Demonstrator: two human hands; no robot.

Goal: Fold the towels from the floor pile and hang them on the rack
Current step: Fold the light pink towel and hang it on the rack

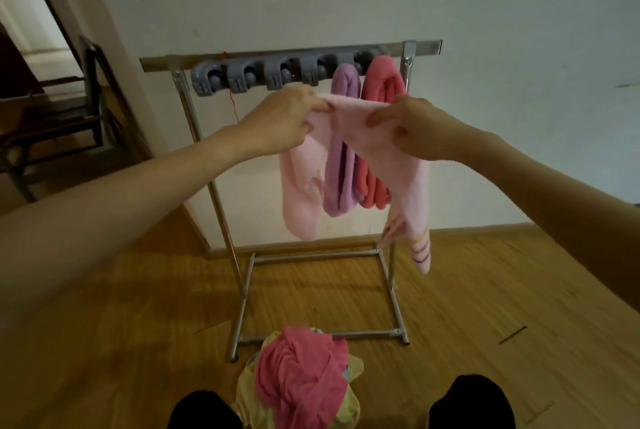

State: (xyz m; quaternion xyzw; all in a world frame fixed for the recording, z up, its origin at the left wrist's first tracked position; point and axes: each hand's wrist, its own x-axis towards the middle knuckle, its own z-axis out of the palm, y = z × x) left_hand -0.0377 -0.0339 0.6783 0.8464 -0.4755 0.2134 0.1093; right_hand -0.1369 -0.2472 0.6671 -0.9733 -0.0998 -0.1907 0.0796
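Both arms reach forward at about chest height toward the rack (221,220), elbows nearly straight. The left hand (277,120) pinches the top edge of a pale pink towel (408,179) between thumb and fingers, knuckles up, just below the rack's top bar. The right hand (412,127) grips the same edge a little further along the bar, fingers curled over the cloth.

Between the 2 hands the towel's upper edge runs roughly level, parallel to the bar. From each hand a length hangs straight down, so the cloth drapes in 2 drops in front of the rack: the left one ends in a rounded fold, the right one reaches lower and shows thin stripes near its bottom corner.

Behind it, a purple towel (341,168) and a red-pink towel (377,89) hang folded from grey clips (242,76) on the bar, long axes vertical, side by side and touching.

On the wooden floor at the rack's base lies the pile (304,383): a deep pink towel heaped on yellow cloth, between the person's dark knees.
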